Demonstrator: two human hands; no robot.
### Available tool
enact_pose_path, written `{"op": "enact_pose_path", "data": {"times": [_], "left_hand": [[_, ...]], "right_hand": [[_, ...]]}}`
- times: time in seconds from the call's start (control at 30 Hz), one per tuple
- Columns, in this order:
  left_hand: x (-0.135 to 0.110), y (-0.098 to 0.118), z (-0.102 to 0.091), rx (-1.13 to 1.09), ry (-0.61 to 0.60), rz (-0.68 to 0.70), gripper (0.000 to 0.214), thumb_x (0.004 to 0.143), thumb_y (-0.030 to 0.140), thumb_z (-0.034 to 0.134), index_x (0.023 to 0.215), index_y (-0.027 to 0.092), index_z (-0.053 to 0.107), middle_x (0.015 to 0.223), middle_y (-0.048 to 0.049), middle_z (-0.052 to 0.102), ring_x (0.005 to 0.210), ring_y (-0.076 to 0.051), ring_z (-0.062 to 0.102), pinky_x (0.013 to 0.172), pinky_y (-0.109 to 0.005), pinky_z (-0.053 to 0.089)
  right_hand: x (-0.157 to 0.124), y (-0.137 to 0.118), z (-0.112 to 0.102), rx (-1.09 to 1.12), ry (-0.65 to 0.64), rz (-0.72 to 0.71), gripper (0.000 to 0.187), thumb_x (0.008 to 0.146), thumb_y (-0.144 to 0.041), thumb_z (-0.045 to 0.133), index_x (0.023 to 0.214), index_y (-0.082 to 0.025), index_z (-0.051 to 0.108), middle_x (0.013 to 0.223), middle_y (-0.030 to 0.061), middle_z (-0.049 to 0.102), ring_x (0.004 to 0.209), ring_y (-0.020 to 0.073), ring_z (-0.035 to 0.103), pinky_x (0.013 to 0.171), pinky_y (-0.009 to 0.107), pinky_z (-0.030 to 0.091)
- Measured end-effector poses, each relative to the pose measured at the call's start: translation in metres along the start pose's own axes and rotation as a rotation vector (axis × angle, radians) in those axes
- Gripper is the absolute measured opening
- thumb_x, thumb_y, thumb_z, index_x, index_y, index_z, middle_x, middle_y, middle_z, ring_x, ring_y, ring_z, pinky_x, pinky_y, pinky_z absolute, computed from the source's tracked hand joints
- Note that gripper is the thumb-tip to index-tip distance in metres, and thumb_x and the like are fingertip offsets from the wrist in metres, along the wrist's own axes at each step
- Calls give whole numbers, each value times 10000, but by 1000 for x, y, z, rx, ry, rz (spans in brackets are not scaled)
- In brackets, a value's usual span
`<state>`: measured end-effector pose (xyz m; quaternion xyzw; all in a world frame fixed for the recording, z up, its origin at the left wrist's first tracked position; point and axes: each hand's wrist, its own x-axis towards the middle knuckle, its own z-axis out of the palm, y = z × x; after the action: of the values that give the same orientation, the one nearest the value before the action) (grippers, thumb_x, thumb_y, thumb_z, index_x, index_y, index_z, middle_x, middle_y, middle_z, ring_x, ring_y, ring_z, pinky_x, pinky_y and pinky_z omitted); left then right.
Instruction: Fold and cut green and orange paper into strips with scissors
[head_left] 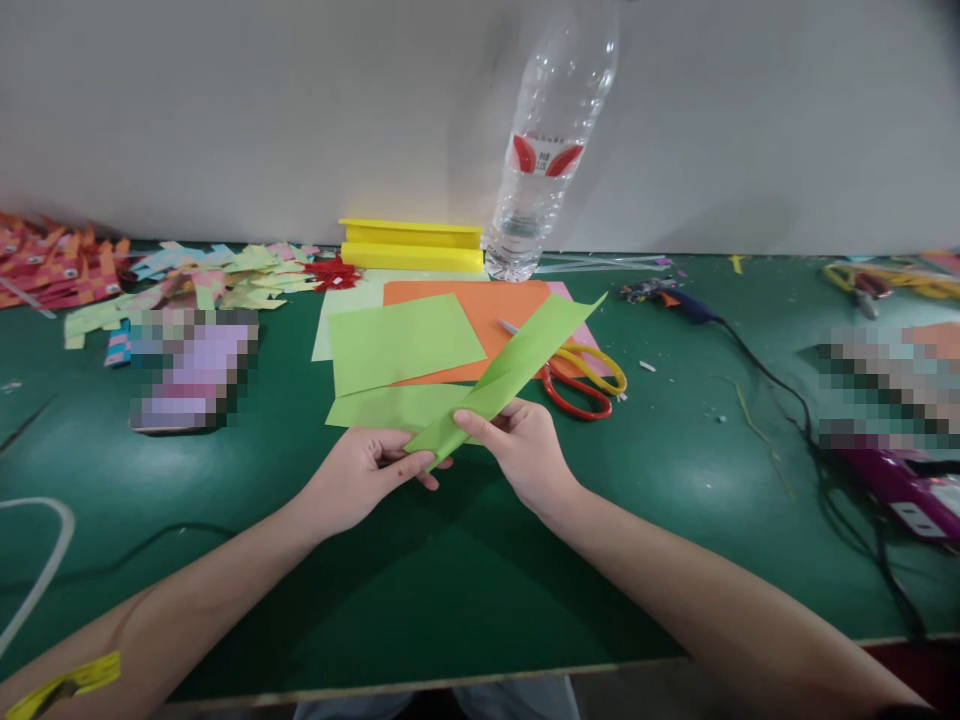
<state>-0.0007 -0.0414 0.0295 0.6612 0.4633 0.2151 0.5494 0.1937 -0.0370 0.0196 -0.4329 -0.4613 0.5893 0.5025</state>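
Observation:
Both hands hold one folded strip of light green paper (510,372) just above the green table (420,560). My left hand (367,478) pinches its near, narrow end. My right hand (521,445) grips the strip a little further up, thumb on top. The strip slants up to the right, over red-and-yellow scissors (589,380). Behind it lie two more green sheets (401,345) on an orange sheet (480,305).
A clear plastic bottle (544,150) and a stack of yellow paper (412,245) stand by the wall. Cut coloured paper pieces (202,280) lie at the left, a glue gun (679,300) with black cable at the right, and a purple tool (900,490) at the far right.

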Motion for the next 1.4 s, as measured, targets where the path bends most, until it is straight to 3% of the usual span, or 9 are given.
{"op": "enact_pose_path", "data": {"times": [0.2, 0.4, 0.63, 0.77, 0.97, 1.1, 1.2, 1.3, 1.4], "left_hand": [[-1, 2, 0, -14, -17, 16, 236, 865, 373, 577, 813, 177, 698, 875, -25, 751, 825, -183, 704, 749, -257, 528], [-4, 3, 6, 139, -8, 15, 253, 823, 401, 620, 856, 181, 741, 816, -25, 748, 723, -181, 687, 609, -229, 502], [-3, 0, 2, 70, -51, -22, 243, 851, 378, 598, 792, 187, 738, 751, -12, 744, 703, -163, 692, 682, -238, 528], [-3, 1, -8, 105, -81, -49, 251, 855, 384, 595, 781, 186, 731, 747, -13, 741, 674, -152, 684, 663, -228, 510], [-3, 7, -17, 257, -80, -127, 339, 860, 467, 565, 763, 176, 710, 607, -12, 703, 545, -146, 638, 464, -205, 384], [-2, 5, -19, 251, -50, -133, 323, 848, 444, 575, 675, 177, 629, 720, -12, 736, 411, -97, 560, 422, -203, 364], [0, 1, -24, 275, 10, -140, 407, 834, 471, 574, 568, 190, 447, 818, -14, 748, 299, -56, 429, 372, -213, 343], [3, -2, -31, 322, 34, -138, 491, 828, 491, 564, 548, 201, 284, 823, -16, 746, 290, -47, 400, 362, -215, 337], [4, -1, -35, 349, -6, -166, 517, 831, 513, 552, 552, 199, 249, 840, -14, 743, 300, -45, 402, 367, -220, 349]], "right_hand": [[0, 1, -1, -34, -3, -23, 169, 689, -342, 767, 817, -234, 742, 911, 33, 763, 887, 230, 712, 816, 387, 586], [-9, -2, 1, -187, -114, -81, 143, 723, -350, 737, 833, -261, 755, 865, 15, 765, 828, 241, 722, 761, 393, 598], [-3, -2, -2, -142, -145, -74, 151, 723, -344, 737, 855, -273, 752, 891, -1, 764, 855, 224, 717, 808, 400, 585], [17, -8, -15, 7, -46, -45, 175, 706, -384, 745, 806, -241, 743, 837, 14, 766, 804, 215, 717, 767, 401, 596], [31, -18, -34, 23, 59, -97, 139, 715, -376, 745, 765, -246, 734, 857, 21, 763, 883, 234, 703, 835, 428, 574], [30, -17, -34, 38, 55, -110, 136, 715, -363, 747, 774, -242, 730, 883, 28, 761, 939, 246, 690, 832, 430, 574], [30, -14, -34, 72, 56, -118, 118, 708, -332, 758, 775, -238, 732, 882, 25, 760, 900, 233, 700, 839, 423, 572], [32, -11, -34, 62, 119, -125, 136, 664, -316, 790, 747, -227, 729, 831, 16, 761, 826, 215, 710, 829, 406, 577], [32, -8, -33, 53, 185, -141, 145, 642, -310, 805, 720, -217, 724, 800, 13, 760, 774, 197, 708, 795, 378, 583]]}}
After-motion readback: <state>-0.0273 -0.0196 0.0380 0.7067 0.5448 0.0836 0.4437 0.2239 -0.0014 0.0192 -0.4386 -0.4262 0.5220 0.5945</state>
